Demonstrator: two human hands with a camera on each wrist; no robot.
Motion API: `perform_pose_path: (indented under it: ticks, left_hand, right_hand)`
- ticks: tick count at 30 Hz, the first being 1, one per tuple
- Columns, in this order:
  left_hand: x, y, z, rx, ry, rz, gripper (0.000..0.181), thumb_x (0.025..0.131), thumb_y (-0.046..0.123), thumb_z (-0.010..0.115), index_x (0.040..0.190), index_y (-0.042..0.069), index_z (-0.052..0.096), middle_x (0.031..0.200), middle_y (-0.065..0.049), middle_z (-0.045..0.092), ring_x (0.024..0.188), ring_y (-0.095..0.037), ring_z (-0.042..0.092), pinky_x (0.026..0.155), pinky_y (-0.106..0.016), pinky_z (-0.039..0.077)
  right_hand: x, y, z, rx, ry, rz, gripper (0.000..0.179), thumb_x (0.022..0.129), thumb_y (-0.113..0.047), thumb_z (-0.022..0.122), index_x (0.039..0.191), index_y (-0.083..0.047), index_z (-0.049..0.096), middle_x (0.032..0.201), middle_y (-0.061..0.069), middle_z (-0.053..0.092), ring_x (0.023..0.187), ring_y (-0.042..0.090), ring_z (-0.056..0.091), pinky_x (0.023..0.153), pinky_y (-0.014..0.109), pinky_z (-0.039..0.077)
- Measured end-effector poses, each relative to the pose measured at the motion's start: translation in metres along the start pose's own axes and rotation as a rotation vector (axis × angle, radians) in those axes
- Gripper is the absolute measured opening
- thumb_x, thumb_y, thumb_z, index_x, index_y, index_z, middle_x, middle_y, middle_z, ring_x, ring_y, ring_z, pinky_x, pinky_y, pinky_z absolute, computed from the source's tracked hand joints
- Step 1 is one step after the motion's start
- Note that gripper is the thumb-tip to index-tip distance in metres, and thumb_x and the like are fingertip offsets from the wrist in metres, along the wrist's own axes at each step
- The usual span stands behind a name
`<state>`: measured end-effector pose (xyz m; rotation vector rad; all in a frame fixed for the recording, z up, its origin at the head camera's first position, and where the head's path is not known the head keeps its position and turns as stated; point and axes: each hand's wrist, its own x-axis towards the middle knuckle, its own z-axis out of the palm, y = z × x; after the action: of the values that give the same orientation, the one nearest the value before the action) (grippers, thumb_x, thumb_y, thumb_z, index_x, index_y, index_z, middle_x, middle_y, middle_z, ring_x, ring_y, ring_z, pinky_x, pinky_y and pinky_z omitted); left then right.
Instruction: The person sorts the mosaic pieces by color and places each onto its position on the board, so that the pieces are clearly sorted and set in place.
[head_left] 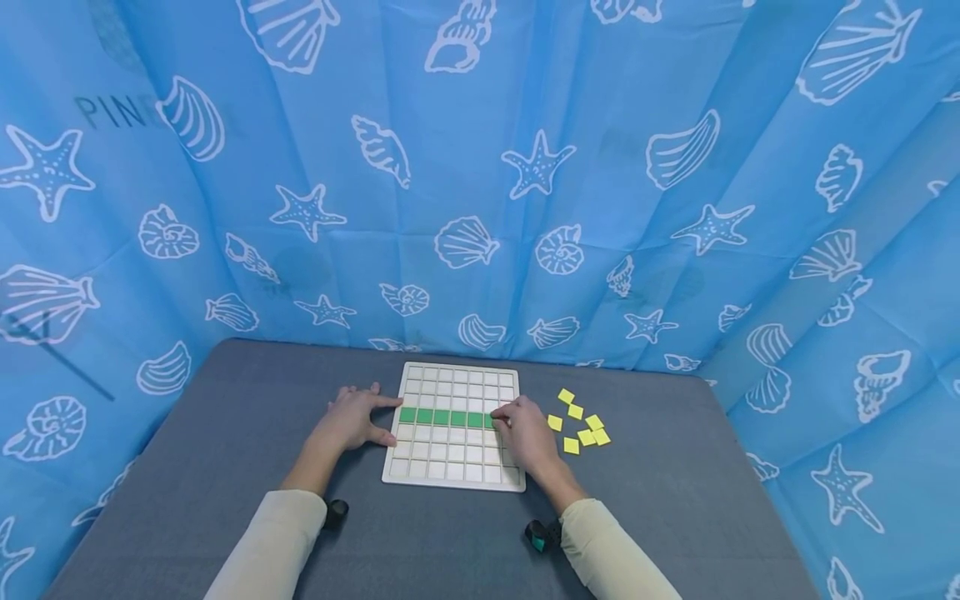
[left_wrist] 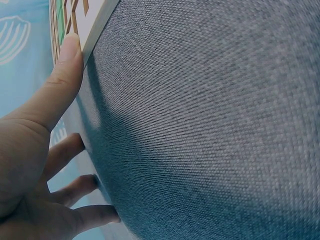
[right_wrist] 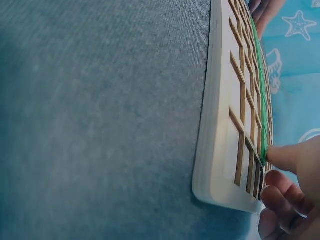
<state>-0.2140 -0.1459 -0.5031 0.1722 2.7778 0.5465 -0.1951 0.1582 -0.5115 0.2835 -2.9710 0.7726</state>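
A pale board [head_left: 453,472] with a grid of square cells lies on the grey table. Green square tiles [head_left: 441,417] form a row across its middle. My left hand [head_left: 350,421] spreads its fingers at the board's left side. Its thumb [left_wrist: 70,47] rests on the rim, and the index fingertip touches the edge farther up. Over the right part of the board, my right hand [head_left: 530,435] pinches the green tile [head_left: 489,421] at the right end of the row. In the right wrist view its thumb [right_wrist: 282,157] touches the green, with the other fingers curled.
Several yellow square tiles [head_left: 572,446] lie scattered on the table right of the board, close to the right hand. A blue curtain [head_left: 465,292] with white shell prints hangs behind and beside the table [head_left: 420,542]. Dark wrist devices [head_left: 542,535] sit under both wrists.
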Motion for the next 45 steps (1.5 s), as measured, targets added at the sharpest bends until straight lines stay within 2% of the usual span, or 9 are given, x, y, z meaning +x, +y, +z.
perform_pose_path:
  ticks: [4,8,11,14,18,25,30,37,45]
  left_hand:
    - [-0.001,0.0,0.001,0.0,0.001,-0.001,0.078,0.074,0.043,0.087,0.145,0.031,0.059,0.164,-0.023,0.034,0.15,-0.058,0.022,0.111,-0.081,0.024]
    - [-0.002,-0.001,0.002,0.0,-0.002,0.0,0.078,0.074,0.043,0.087,0.145,0.03,0.059,0.164,-0.023,0.034,0.15,-0.059,0.021,0.111,-0.081,0.024]
    - [-0.003,-0.001,0.002,-0.001,-0.005,-0.003,0.078,0.074,0.042,0.087,0.145,0.03,0.059,0.164,-0.023,0.034,0.15,-0.058,0.021,0.111,-0.081,0.024]
    - [-0.003,-0.001,0.002,-0.001,-0.003,-0.001,0.077,0.074,0.042,0.087,0.145,0.03,0.059,0.164,-0.023,0.035,0.15,-0.058,0.022,0.111,-0.081,0.024]
    - [-0.002,-0.002,0.004,-0.006,0.006,0.012,0.077,0.073,0.043,0.087,0.144,0.03,0.06,0.163,-0.023,0.036,0.15,-0.059,0.023,0.11,-0.081,0.024]
    - [-0.001,-0.002,0.003,0.004,0.007,0.011,0.077,0.073,0.044,0.087,0.145,0.031,0.06,0.163,-0.023,0.035,0.15,-0.059,0.022,0.11,-0.082,0.024]
    - [0.0,-0.003,0.003,0.005,0.01,0.002,0.078,0.073,0.045,0.087,0.145,0.032,0.059,0.164,-0.022,0.035,0.15,-0.058,0.022,0.11,-0.081,0.024]
    - [0.002,-0.002,0.002,-0.001,0.015,0.0,0.079,0.072,0.045,0.087,0.145,0.032,0.059,0.164,-0.022,0.034,0.15,-0.058,0.021,0.111,-0.081,0.023]
    - [0.001,-0.002,0.001,-0.018,0.016,0.012,0.079,0.072,0.043,0.088,0.144,0.031,0.06,0.164,-0.023,0.034,0.15,-0.059,0.021,0.111,-0.082,0.023]
  right_hand:
    - [-0.003,0.0,0.0,-0.081,0.003,-0.068,0.016,0.095,-0.021,0.074,0.107,-0.014,0.081,0.098,0.003,0.064,0.088,0.016,0.056,0.071,0.031,0.049]
    - [-0.007,-0.002,0.001,-0.163,0.027,-0.155,0.028,0.096,-0.027,0.072,0.121,-0.014,0.075,0.108,0.006,0.065,0.094,0.021,0.058,0.077,0.037,0.051]
    - [-0.009,-0.005,0.002,-0.219,0.03,-0.208,0.045,0.098,-0.035,0.069,0.137,-0.013,0.064,0.125,0.012,0.064,0.112,0.029,0.061,0.093,0.046,0.054]
    - [-0.009,-0.006,0.004,-0.275,0.014,-0.234,0.059,0.099,-0.044,0.065,0.147,-0.013,0.053,0.142,0.017,0.057,0.134,0.035,0.054,0.111,0.053,0.047]
    - [-0.011,-0.005,0.006,-0.307,-0.02,-0.221,0.068,0.1,-0.054,0.057,0.155,-0.016,0.043,0.157,0.019,0.045,0.149,0.04,0.039,0.121,0.061,0.033]
    - [-0.012,0.003,0.007,-0.287,-0.05,-0.17,0.075,0.1,-0.063,0.049,0.16,-0.019,0.036,0.168,0.021,0.025,0.156,0.049,0.018,0.122,0.071,0.018]
    - [-0.011,0.013,0.004,-0.308,-0.059,-0.159,0.078,0.1,-0.065,0.045,0.162,-0.021,0.031,0.171,0.017,0.018,0.158,0.047,0.013,0.123,0.07,0.014]
    - [-0.013,0.026,-0.003,-0.291,-0.045,-0.169,0.077,0.1,-0.063,0.048,0.161,-0.018,0.033,0.17,0.019,0.02,0.157,0.048,0.014,0.123,0.071,0.012]
    - [-0.016,0.038,-0.014,-0.319,-0.065,-0.12,0.077,0.1,-0.063,0.048,0.162,-0.021,0.031,0.171,0.019,0.02,0.158,0.047,0.014,0.123,0.071,0.013]
